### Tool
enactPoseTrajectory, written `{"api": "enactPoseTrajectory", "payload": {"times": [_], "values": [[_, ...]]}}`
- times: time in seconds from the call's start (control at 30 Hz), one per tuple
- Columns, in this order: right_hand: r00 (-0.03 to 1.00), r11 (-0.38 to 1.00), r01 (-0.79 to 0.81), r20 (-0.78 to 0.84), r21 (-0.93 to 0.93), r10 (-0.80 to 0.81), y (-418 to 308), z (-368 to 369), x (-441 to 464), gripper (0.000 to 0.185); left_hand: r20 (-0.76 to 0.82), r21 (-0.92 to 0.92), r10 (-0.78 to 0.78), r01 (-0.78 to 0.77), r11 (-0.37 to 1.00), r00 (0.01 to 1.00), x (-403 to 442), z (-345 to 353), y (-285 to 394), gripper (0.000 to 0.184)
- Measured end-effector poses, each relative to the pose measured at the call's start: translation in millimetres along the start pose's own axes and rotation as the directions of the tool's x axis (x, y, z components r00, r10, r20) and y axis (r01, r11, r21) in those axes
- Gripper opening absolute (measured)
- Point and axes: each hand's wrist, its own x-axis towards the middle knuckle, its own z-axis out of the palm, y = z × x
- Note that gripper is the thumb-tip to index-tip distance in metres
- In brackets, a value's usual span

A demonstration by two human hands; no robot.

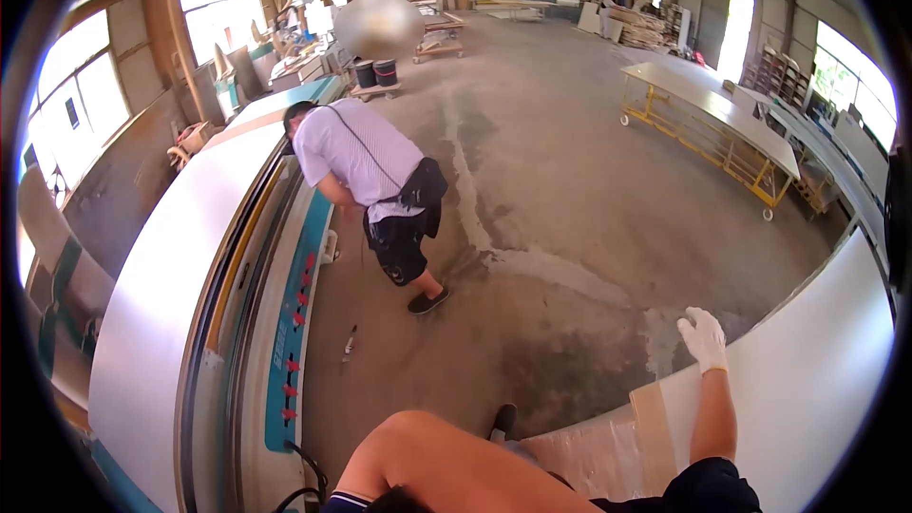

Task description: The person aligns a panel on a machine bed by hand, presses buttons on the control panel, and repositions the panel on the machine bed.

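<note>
My right hand (704,339), in a white glove, reaches out at the edge of a large white panel (807,351) on the right. Its fingers are apart and nothing shows between them; whether it touches the panel edge I cannot tell. Clear plastic wrap and a brown cardboard strip (654,427) lie along the panel's near end. My left arm (456,461) is bent across the bottom of the view, and the left hand is out of sight.
On the left, a person (366,166) bends over a long teal-and-white machine (290,342) with red knobs, bearing a white board (161,323). A yellow wheeled cart (708,104) stands at the right. Black buckets (385,72) sit farther back. A small object (350,344) lies on the floor.
</note>
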Motion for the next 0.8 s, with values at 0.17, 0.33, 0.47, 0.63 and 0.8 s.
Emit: {"api": "enactPoseTrajectory", "payload": {"times": [0.17, 0.33, 0.47, 0.63, 0.8], "values": [[0.873, 0.980, 0.186, 0.469, -0.074, -0.130, -21.1, 24.8, 64.2, 0.051, 0.210, -0.044, 0.481, -0.483, 0.874, 0.851, 48.6, -92.3, -85.3, 0.021], [0.788, 0.907, 0.417, 0.522, -0.062, -0.327, -84.0, 73.7, 164.3, 0.053, 0.292, -0.122, 0.672, -0.671, 0.732, 0.680, 98.4, -166.2, -161.9, 0.025], [0.772, 0.893, 0.432, 0.461, 0.124, -0.438, -149.2, 159.2, 228.2, 0.049, 0.226, 0.074, 0.565, -0.592, 0.802, 0.794, 135.6, -215.4, -247.7, 0.031], [0.514, 0.821, 0.467, 0.655, 0.329, -0.555, -186.1, 324.3, 221.2, 0.040, -0.426, 0.046, -0.560, 0.635, 0.771, 0.710, 82.2, -292.7, -477.2, 0.029], [0.082, 0.794, 0.465, 0.874, 0.391, -0.479, -167.4, 391.0, 202.2, 0.046, -0.264, -0.262, -0.957, 0.946, 0.191, 0.120, -74.1, -269.6, -616.9, 0.045]]}}
